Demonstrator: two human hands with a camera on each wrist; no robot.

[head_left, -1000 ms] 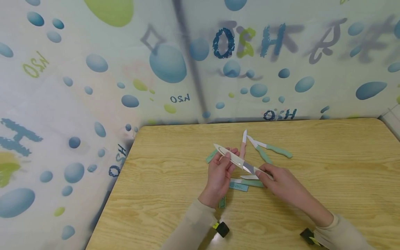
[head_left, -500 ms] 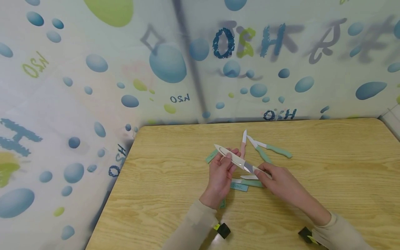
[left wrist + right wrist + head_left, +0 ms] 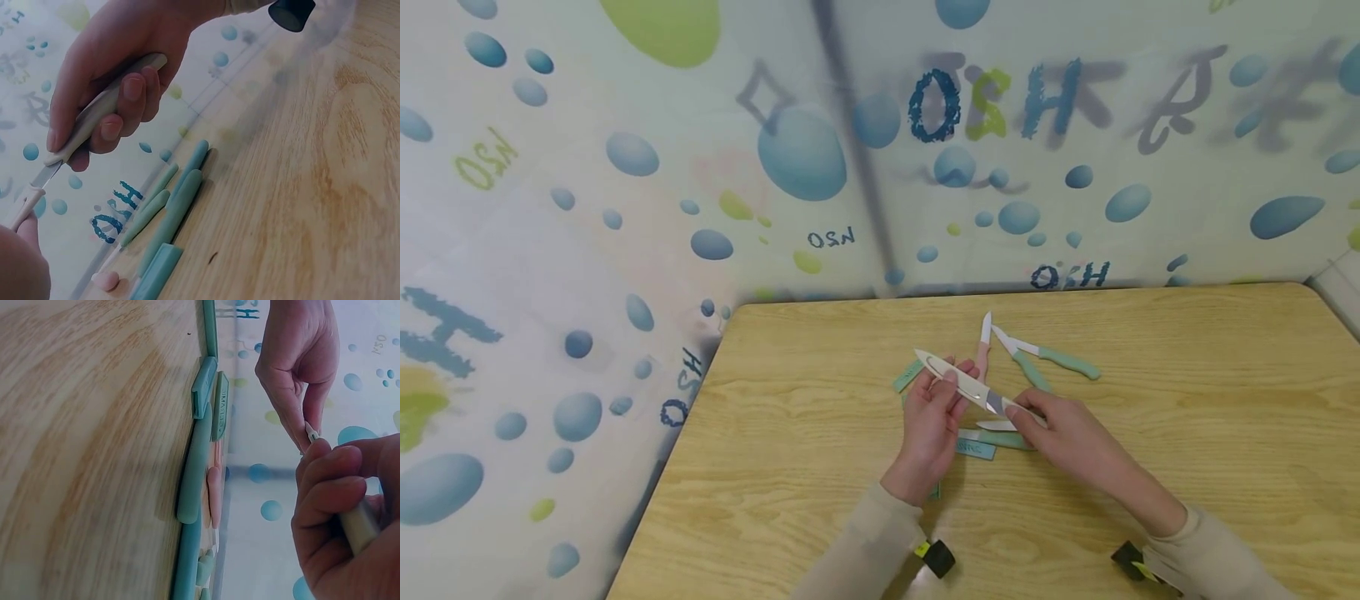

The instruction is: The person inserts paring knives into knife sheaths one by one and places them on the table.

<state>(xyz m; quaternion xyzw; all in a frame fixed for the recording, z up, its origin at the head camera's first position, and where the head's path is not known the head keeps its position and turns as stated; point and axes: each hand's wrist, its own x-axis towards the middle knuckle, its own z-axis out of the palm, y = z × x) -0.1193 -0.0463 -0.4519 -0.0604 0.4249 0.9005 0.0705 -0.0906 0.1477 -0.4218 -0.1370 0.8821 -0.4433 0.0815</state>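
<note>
Left hand [image 3: 928,429]: fingers pinching cream sheath [image 3: 973,389]. Right hand [image 3: 1078,433]: fingers curled round handle of knife [image 3: 100,114]. Knife held up over tabletop [image 3: 775,467], between the hands, slanted; blade partly in sheath, short bare strip showing by handle. On tabletop past the hands: pink knife [image 3: 985,343], green knives [image 3: 1070,363] beside it. Blue sheath [image 3: 976,451] between the hands, green sheath [image 3: 907,377] just past left hand, partly hidden.

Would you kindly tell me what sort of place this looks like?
Probably a screened-off tabletop workspace: printed sheeting rises along two sides of a wooden table, on which several knives lie.
</note>
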